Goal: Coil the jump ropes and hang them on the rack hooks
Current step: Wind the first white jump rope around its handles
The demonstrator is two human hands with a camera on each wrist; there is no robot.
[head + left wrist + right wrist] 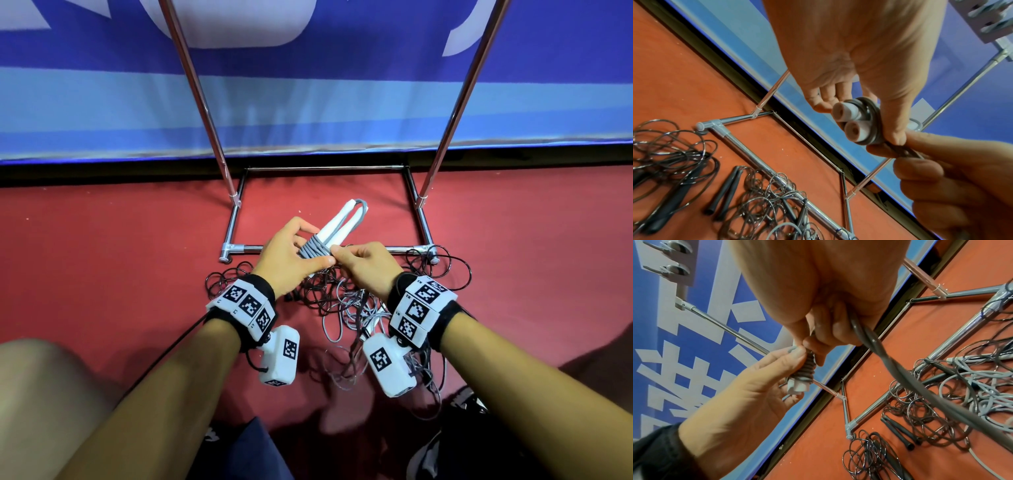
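On the far left of the red floor (pixel 120 246) lies a loose pile of thin black jump rope (pixel 226 279), just beside the corner foot of the metal rack (pixel 239 247). In the left wrist view, two black handles (pixel 725 191) lie side by side near that pile, inside a mess of thin wire loops.

The left hand (pixel 287 253) is held above the floor, in front of the rack's bottom bar. Its fingers and thumb are curled round the two white handles (pixel 337 226) of a grey jump rope (pixel 313 249). The handles sit side by side and point up and away. Grey rope is wound in tight rings round their lower part, and a small grey loop sticks out at the top ends.

The right hand (pixel 366 263) is just beside the left one, touching it at the fingertips. Its thumb and fingers pinch the grey cord right next to the wound rings. In the right wrist view the cord runs out of this hand and down toward the floor.

Under and between the wrists lies a tangle of grey and black ropes (pixel 346 308), and more black loops (pixel 442 263) lie by the right foot of the rack.

Behind the rack hangs a blue banner (pixel 102 85) with big white letters, too cut off to read. Both wrists wear bands with black and white square code marks (pixel 246 303).
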